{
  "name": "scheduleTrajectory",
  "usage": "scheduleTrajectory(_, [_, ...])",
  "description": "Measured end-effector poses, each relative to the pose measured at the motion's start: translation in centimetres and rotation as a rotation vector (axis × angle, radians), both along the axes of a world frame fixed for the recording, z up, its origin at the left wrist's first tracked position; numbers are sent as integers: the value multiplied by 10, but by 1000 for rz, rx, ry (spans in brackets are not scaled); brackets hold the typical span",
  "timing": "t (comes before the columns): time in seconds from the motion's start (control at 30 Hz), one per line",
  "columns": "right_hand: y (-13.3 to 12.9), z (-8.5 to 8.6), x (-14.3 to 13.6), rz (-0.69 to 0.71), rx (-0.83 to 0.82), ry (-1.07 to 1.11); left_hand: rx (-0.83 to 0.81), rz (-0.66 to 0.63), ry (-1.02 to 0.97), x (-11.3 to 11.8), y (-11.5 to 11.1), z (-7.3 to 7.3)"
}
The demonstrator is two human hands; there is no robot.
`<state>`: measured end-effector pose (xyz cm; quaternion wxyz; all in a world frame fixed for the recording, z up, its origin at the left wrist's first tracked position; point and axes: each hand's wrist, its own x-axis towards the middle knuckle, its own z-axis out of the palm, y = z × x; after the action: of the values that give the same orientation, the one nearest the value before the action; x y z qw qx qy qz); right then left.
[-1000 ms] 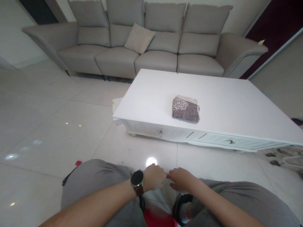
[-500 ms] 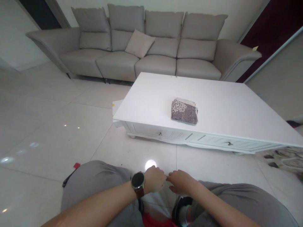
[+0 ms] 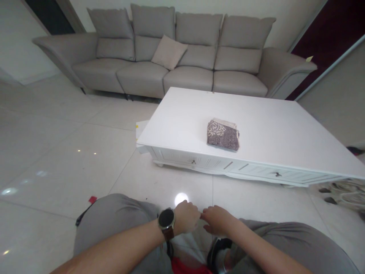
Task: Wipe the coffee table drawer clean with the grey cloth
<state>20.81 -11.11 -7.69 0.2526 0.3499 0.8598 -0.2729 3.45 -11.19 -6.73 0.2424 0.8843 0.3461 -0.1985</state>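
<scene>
My left hand (image 3: 186, 217), with a round dark-faced watch (image 3: 166, 218) on a brown strap at its wrist, hovers between my knees. Its fingers are curled inward, and I see nothing in them. Facing it is my right hand (image 3: 218, 220), its fingers loosely bent, the thumb apart from them and nothing visible in between. The fingertips of the right hand are at or very near the left knuckles. Beyond both hands, a folded brown towel (image 3: 222, 137) with a cream pattern lies near the front edge of the white coffee table (image 3: 265, 129). Neither hand touches it.
Behind the table stands a long grey sofa (image 3: 188, 78) with a beige cushion (image 3: 169, 52) on it. The table front has drawers with small dark knobs (image 3: 193, 162). Something red (image 3: 189, 266) shows low between my legs. A patterned rug (image 3: 348, 192) lies at the right.
The view has shifted very slightly. Both hands keep their place and pose, and the towel lies where it was.
</scene>
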Motion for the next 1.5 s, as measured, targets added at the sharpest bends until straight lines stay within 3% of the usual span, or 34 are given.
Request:
scheduleTrajectory(0.43, [0, 3, -1, -11, -10, 6, -14, -5, 11, 1, 1, 8])
scheduleTrajectory(0.73, [0, 7, -2, -11, -9, -13, -3, 16, -48, 0, 0, 0])
scheduleTrajectory(0.93, [0, 6, -1, -15, -2, -6, -18, 6, 18, 2, 2, 10])
scheduleTrajectory(1.07, [-1, 2, 0, -16, -6, -6, -73, 61, 23, 1, 27, 7])
scheduleTrajectory(1.27, [4, 4, 3, -39, 15, 17, 103, 351, -41, -7, 94, -23])
scheduleTrajectory(1.5, [55, 26, 24, -273, 289, 124, 140, 654, -130, 2, 146, -65])
